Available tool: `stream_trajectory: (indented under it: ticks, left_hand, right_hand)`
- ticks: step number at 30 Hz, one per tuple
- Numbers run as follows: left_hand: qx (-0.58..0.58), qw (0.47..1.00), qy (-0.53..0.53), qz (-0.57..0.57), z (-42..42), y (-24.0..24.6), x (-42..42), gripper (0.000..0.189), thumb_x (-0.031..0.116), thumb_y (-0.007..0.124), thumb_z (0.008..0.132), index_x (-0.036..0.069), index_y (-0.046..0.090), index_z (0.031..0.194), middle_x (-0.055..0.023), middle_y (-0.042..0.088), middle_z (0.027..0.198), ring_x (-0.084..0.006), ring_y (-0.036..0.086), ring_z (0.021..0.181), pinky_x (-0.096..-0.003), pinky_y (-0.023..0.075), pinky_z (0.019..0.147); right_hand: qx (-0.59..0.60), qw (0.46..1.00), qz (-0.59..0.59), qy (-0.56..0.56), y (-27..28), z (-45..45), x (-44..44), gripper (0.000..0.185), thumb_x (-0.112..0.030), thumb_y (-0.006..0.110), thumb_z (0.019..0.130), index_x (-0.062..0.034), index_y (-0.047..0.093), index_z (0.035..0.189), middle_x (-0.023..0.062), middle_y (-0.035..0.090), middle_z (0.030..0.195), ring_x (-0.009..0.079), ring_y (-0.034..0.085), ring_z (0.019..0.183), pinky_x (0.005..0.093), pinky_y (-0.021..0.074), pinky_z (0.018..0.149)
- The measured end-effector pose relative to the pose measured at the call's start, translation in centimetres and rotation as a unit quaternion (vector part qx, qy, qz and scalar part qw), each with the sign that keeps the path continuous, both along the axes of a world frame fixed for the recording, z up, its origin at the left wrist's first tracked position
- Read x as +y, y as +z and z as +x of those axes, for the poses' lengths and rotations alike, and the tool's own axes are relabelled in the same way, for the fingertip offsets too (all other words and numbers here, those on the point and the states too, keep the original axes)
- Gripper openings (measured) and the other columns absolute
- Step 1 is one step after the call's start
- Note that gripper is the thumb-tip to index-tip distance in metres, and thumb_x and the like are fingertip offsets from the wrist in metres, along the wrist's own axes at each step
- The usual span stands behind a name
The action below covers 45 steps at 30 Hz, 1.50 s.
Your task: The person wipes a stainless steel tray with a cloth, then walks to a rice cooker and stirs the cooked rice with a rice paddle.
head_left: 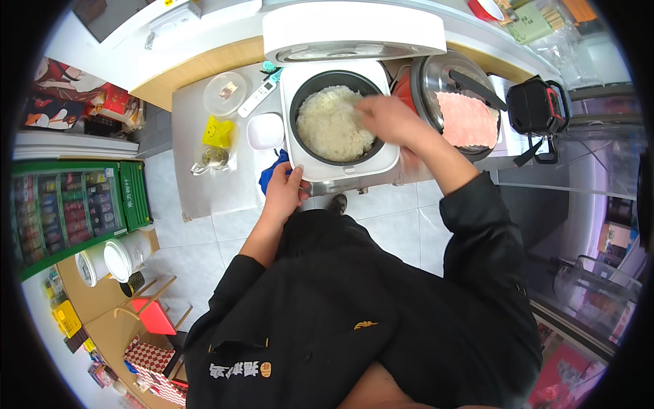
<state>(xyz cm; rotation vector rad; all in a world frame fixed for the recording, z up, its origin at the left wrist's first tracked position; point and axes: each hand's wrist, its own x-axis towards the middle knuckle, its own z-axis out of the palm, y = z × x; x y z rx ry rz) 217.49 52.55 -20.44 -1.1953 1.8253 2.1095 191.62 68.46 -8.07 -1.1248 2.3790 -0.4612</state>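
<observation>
An open white rice cooker (340,174) stands in front of me with its lid raised, and cooked white rice (332,128) fills much of its dark inner pot (369,84). My right hand (391,120) is over the pot's right side, blurred, with its fingers curled at the rice; a pale, blurred shape shows at the fingertips, too unclear to name. With its fingers at the cooker's front left corner, my left hand (286,189) touches the rim. Beside that hand lies a blue cloth (273,170). A small white bowl (265,132) sits left of the cooker.
Right of the cooker, a pink cloth (467,120) lies on the glass lid of a second pot (426,76). A white remote control (259,99), a round plastic lid (217,105) and a yellow packet (217,132) lie on the metal table (199,189). A black appliance (531,107) stands at far right.
</observation>
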Motion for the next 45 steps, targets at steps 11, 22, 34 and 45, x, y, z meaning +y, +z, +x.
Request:
stream_trajectory:
  ticks: [11, 22, 34, 45]
  left_hand:
    - [0.018, 1.0, -0.005, -0.008, -0.5, -0.2, -0.4, 0.043, 0.031, 0.057, 0.112, -0.002, 0.053, 0.139, -0.012, 0.073, 0.094, -0.0139, 0.066, 0.061, -0.0274, 0.0536, 0.051]
    - [0.005, 1.0, 0.003, -0.008, -0.2, 0.7, 0.0, 0.039, 0.03, 0.06, 0.111, 0.002, 0.054, 0.137, -0.0069, 0.071, 0.089, -0.0128, 0.063, 0.062, -0.0284, 0.0493, 0.053]
    - [0.004, 1.0, -0.01, -0.017, -0.2, 0.5, -0.2, 0.039, 0.031, 0.06, 0.11, 0.003, 0.055, 0.137, -0.007, 0.072, 0.09, -0.0132, 0.064, 0.064, -0.0291, 0.0498, 0.054]
    - [0.012, 1.0, -0.018, -0.018, 0.0, 0.5, -0.3, 0.042, 0.033, 0.061, 0.11, 0.002, 0.055, 0.138, -0.0061, 0.071, 0.089, -0.0124, 0.063, 0.062, -0.0287, 0.0486, 0.053]
  right_hand:
    - [0.051, 0.998, -0.025, 0.03, -3.3, -0.7, -0.3, 0.037, -0.016, 0.059, 0.095, -0.0098, 0.076, 0.127, 0.0209, 0.077, 0.114, 0.0406, 0.072, 0.111, 0.05, 0.0563, 0.099]
    - [0.064, 0.997, 0.036, -0.034, -0.7, -0.1, 0.0, 0.029, -0.017, 0.06, 0.093, -0.0074, 0.077, 0.115, 0.0235, 0.076, 0.109, 0.0431, 0.073, 0.103, 0.0539, 0.0568, 0.094]
    - [0.02, 0.999, 0.029, -0.015, 0.3, 3.2, 4.4, 0.033, -0.017, 0.063, 0.096, -0.0062, 0.074, 0.124, 0.0245, 0.075, 0.11, 0.0436, 0.072, 0.104, 0.0532, 0.0563, 0.094]
    - [0.045, 0.997, 0.052, -0.026, -2.1, 1.6, 0.5, 0.033, -0.018, 0.061, 0.094, -0.0094, 0.076, 0.122, 0.024, 0.076, 0.108, 0.0427, 0.072, 0.104, 0.0533, 0.057, 0.093]
